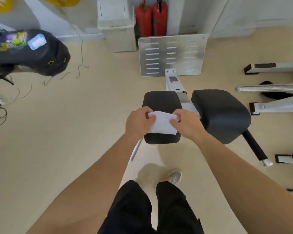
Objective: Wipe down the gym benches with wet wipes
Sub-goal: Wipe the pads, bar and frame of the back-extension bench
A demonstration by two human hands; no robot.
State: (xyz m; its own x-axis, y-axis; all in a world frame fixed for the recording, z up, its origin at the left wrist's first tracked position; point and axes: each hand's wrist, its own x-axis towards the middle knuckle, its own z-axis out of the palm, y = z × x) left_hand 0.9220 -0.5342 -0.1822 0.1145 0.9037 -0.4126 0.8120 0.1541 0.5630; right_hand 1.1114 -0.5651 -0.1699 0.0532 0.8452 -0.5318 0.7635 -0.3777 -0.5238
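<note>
Two dark trouser legs (142, 208) and one grey shoe (174, 177) fill the bottom middle of the frame, and both bare forearms reach up from there to the centre. At the centre the left hand (139, 122) and the right hand (187, 124) hold one white wipe (161, 124) between them. The fingers of each hand are curled in, and thumb and fingertips pinch an upper corner so the sheet hangs partly folded. It hangs over the near black pad (161, 100); whether it touches the pad I cannot tell. The step looks like opening the wipe out. It would go best pulled flat to full width, then laid on the pad under a flat palm and drawn in overlapping strokes, edges included. The second pad (222, 114) sits just right of centre, unwiped by the look of it. Beyond them a metal footplate (172, 54) stands in the upper middle, with a pale bin (117, 29) and two red fire extinguishers (151, 21) behind it. At the upper left, a blue-white packet (36, 41) rests on a black bag (46, 59).
</note>
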